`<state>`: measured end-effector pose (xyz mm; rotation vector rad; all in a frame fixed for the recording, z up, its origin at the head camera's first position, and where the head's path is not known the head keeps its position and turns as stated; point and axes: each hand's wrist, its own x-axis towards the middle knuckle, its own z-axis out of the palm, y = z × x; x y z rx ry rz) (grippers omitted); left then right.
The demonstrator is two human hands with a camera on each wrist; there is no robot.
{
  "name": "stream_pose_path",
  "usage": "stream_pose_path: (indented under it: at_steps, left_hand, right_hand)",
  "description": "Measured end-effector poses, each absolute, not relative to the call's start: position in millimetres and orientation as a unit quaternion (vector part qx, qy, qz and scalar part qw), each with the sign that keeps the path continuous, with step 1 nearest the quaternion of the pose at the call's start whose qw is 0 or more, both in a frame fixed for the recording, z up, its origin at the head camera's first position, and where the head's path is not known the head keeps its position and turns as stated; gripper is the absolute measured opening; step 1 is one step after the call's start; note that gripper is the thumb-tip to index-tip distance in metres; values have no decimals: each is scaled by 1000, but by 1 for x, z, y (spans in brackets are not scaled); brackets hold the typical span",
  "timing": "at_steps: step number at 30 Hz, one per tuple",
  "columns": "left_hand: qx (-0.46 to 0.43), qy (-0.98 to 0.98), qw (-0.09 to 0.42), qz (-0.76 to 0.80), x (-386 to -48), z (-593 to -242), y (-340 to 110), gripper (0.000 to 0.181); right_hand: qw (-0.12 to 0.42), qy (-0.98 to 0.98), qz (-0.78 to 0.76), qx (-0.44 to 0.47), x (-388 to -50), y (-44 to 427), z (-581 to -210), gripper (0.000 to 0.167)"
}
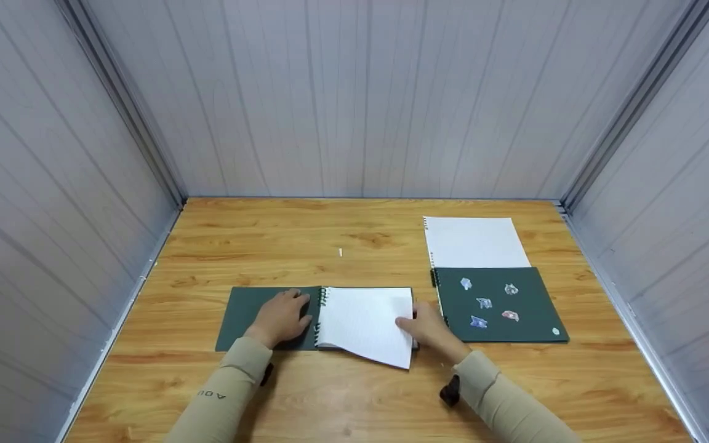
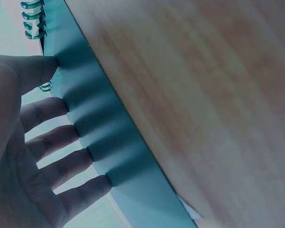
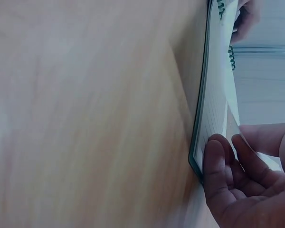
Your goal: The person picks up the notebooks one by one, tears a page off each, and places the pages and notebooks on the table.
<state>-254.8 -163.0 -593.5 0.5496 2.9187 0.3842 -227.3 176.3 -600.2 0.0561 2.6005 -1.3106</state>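
A spiral notebook with a dark green cover (image 1: 240,320) lies opened flat on the table. On the inside of that cover, left of the coil, rests my left hand (image 1: 280,319), its fingers spread and fingertips touching the board in the left wrist view. With thumb and forefinger my right hand (image 1: 431,329) pinches a white page (image 1: 367,323) at its right edge. The page's lower corner is pulled askew, past the notebook's front edge. In the right wrist view the page (image 3: 232,116) stands lifted off the stack, while other fingers touch the stack's edge.
To the right lies a second green notebook (image 1: 496,307) bearing several small stickers. A white sheet with a torn-hole edge (image 1: 474,243) lies behind it. A tiny white scrap (image 1: 340,252) sits mid-table. Pale panel walls (image 1: 330,98) enclose the table (image 1: 280,240) at the back and sides.
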Motion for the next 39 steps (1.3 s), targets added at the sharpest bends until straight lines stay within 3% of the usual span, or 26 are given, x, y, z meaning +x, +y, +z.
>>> stream_pose_path:
  at_steps: [29,39]
  left_hand:
    - [184,969,75,147,-256,-592,-160,48]
    - [181,968,85,154,-255,-592,-167,50]
  right_hand:
    - [85,889,-450,25,-213,189,-605,9]
    - [75,905,-418,20,-215,190,-603,13]
